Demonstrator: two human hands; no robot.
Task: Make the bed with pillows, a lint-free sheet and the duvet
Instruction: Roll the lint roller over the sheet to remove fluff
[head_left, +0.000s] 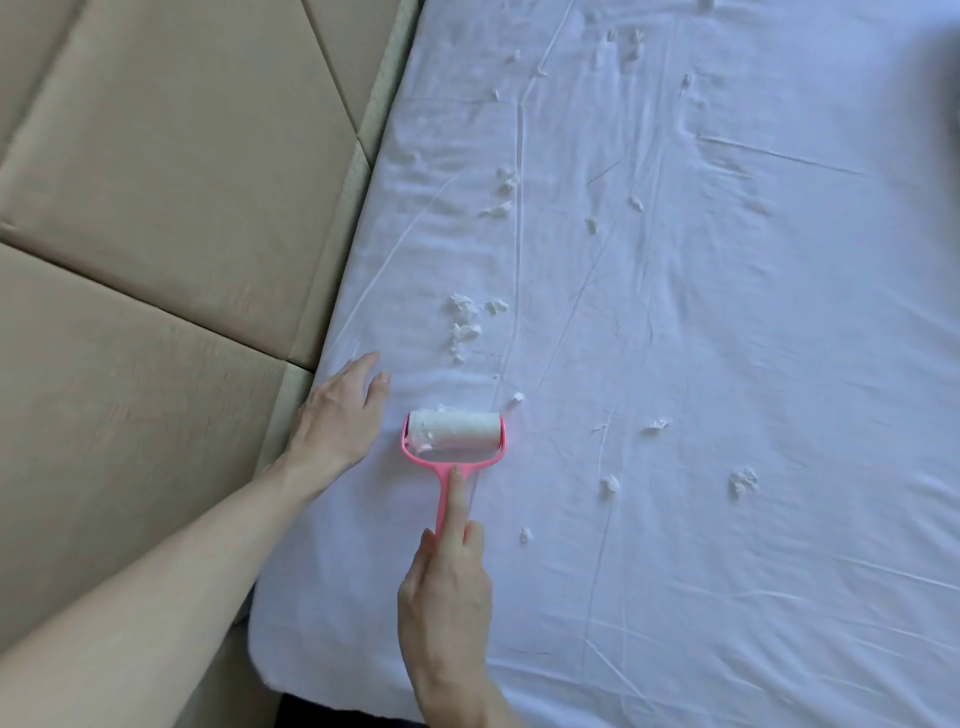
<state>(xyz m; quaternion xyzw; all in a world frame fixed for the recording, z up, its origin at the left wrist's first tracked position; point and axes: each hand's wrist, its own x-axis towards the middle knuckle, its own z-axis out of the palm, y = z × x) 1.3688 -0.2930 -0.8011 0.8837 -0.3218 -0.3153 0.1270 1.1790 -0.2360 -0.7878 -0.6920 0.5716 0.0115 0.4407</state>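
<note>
Pink roller (454, 431), fluff-laden, gripped in right hand (447, 587); left hand (340, 415) flat, open on sheet (727, 364); risk: lint (465, 322) ahead pushed along, not lifted.

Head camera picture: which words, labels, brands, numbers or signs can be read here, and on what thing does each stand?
None can be read.
The pink lint roller, the white sheet and the beige padded wall show no print, label or number.

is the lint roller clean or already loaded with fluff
Loaded: the lint roller has white fluff stuck to its drum, thickest at the left end; more tufts lie on the sheet ahead.
</note>
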